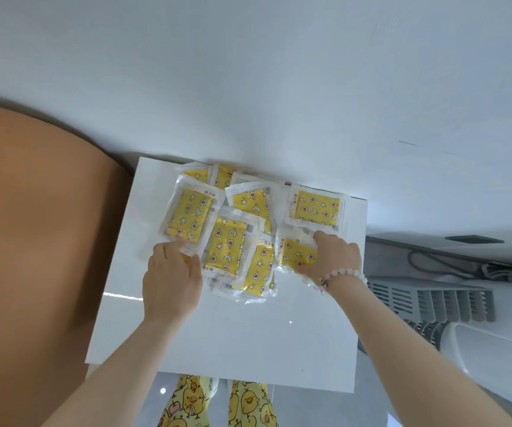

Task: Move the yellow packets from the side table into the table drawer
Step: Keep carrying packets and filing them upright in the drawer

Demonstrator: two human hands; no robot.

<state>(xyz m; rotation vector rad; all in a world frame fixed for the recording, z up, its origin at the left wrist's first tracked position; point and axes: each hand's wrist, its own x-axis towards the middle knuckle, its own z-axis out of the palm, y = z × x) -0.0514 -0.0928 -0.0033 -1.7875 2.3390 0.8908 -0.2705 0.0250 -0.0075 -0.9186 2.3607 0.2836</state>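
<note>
Barely started: all yellow packets (227,248) lie on side table (217,334), far half; no drawer in view. L hand (171,278) & R hand (333,257) each clutch a packet.

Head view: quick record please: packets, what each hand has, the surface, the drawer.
packets: yellow packets in a loose overlapping heap, toward the far edge
surface: white side table
left: left hand pinches the near corner of the leftmost packet
right: right hand, bead bracelet on the wrist, grips the near-right packet
drawer: not in view
</note>
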